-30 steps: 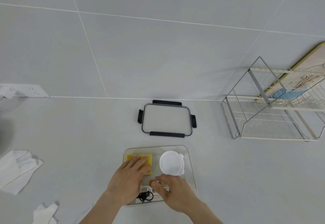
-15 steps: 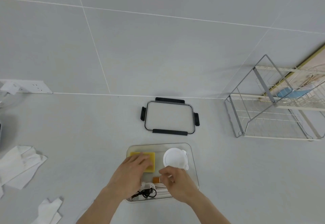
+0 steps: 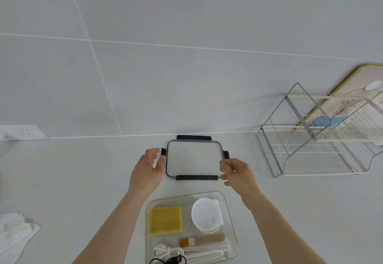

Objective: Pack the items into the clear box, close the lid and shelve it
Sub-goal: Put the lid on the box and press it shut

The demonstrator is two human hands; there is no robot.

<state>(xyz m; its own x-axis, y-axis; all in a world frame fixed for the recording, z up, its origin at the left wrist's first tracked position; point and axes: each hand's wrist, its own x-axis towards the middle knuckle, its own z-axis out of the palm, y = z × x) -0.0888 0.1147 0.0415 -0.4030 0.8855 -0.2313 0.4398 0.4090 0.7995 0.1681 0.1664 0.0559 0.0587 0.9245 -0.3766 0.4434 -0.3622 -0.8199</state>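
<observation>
Your left hand (image 3: 148,167) and right hand (image 3: 236,171) flanked the lid (image 3: 193,158), fingers spread, gripping nothing; you needed to lift it level over the clear box (image 3: 230,218).

Clear glossy plastic box (image 3: 229,212); rough yellow sponge (image 3: 165,220); wire-metal rack (image 3: 310,139); matt counter (image 3: 83,181).

Pale tiled wall (image 3: 186,77) behind a white counter (image 3: 83,181)

Left hand (image 3: 147,168) and right hand (image 3: 238,171) flanking the lid (image 3: 193,161), fingers spread, packed clear box (image 3: 231,222) nearer the camera
</observation>
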